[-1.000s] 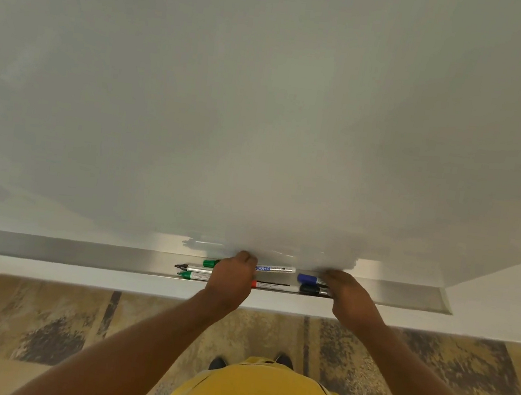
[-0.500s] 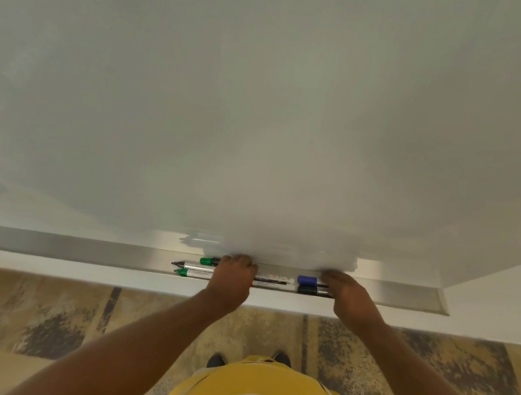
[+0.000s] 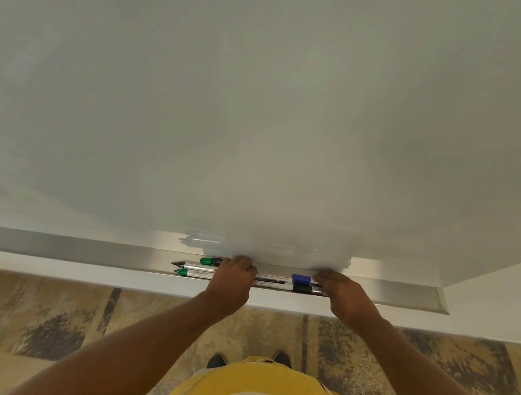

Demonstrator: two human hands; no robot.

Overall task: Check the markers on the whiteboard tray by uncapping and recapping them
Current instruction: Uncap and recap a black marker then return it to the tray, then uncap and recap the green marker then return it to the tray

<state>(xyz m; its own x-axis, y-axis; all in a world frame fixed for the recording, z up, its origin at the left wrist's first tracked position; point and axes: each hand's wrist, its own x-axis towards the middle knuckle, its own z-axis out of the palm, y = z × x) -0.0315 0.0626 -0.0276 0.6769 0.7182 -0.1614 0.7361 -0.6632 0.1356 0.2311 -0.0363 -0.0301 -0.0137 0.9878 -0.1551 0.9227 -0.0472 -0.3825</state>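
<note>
Hands (image 3: 233, 276) (image 3: 344, 294) rest over slim cylindrical markers (image 3: 198, 266) in metal tray (image 3: 47, 245)

Changes logged. Your left hand (image 3: 232, 276) has eased down over the markers (image 3: 271, 281), so the red band seen a second ago is now covered. Your right hand (image 3: 344, 293) has shifted slightly right, exposing more of the blue cap (image 3: 300, 279) and black cap (image 3: 302, 288).

A broad, glossy white wall panel (image 3: 265, 98) fills most of the view, softly lit and faintly reflective. To the right, a plain white wall (image 3: 503, 305) meets it. Below lies mottled tan-and-grey patterned flooring (image 3: 36, 327) crossed by dark stripes.
</note>
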